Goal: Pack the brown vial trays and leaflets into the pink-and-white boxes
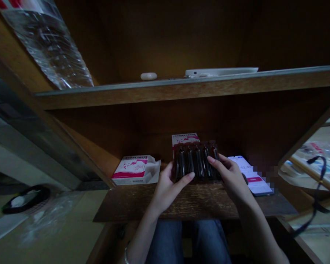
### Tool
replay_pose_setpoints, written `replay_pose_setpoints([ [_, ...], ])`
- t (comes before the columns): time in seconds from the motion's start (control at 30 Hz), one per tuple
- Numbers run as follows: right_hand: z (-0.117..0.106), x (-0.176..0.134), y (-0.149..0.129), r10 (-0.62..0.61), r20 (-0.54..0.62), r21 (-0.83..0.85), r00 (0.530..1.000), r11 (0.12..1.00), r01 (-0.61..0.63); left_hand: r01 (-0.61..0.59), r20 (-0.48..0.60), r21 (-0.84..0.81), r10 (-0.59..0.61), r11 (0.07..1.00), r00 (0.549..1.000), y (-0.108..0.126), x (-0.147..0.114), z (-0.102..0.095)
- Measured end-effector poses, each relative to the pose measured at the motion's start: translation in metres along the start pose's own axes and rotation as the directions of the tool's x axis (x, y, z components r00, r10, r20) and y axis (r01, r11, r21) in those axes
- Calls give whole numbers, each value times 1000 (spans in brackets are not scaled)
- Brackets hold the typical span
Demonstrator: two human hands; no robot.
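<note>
A tray of dark vials (198, 163) is held up between my two hands over the lower shelf. My left hand (171, 185) grips its left end, with the thumb lying across the front. At the right end, my right hand (231, 176) is closed on the same tray, thumb over the vials. Several vials stand side by side with their narrow necks upward. Behind the tray rises a white and pink box (185, 138), partly hidden by it. Another white and pink box (132, 168) lies left of my left hand, its right end flap open.
A lit phone (251, 176) lies on the lower shelf (181, 201) at right. Above, the upper shelf (154, 93) carries a water bottle (48, 47), a small white case (148, 76) and a flat white device (221, 71). A black cable (316, 198) hangs at far right.
</note>
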State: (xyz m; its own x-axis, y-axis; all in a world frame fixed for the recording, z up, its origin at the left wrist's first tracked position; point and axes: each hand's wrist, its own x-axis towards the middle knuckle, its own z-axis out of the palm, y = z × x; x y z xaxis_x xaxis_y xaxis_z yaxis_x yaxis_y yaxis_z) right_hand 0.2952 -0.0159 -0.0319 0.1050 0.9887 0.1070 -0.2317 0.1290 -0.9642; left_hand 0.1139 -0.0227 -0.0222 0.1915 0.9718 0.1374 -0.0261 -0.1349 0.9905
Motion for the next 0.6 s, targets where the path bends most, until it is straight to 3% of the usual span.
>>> replay_pose_setpoints([
  [0.37,5,1,-10,-43,30,-27,999,999,43,-7,-8,-29,7,1000,1000,9,1,-2],
  [0.5,3,-1,-11,-162,54,-31,985,986,163,-51,-6,-11,51,999,999,13,0,-3],
  [0.6,-5,-1,-11,-266,112,-41,958,962,271,-147,-34,56,149,987,988,13,4,-8],
])
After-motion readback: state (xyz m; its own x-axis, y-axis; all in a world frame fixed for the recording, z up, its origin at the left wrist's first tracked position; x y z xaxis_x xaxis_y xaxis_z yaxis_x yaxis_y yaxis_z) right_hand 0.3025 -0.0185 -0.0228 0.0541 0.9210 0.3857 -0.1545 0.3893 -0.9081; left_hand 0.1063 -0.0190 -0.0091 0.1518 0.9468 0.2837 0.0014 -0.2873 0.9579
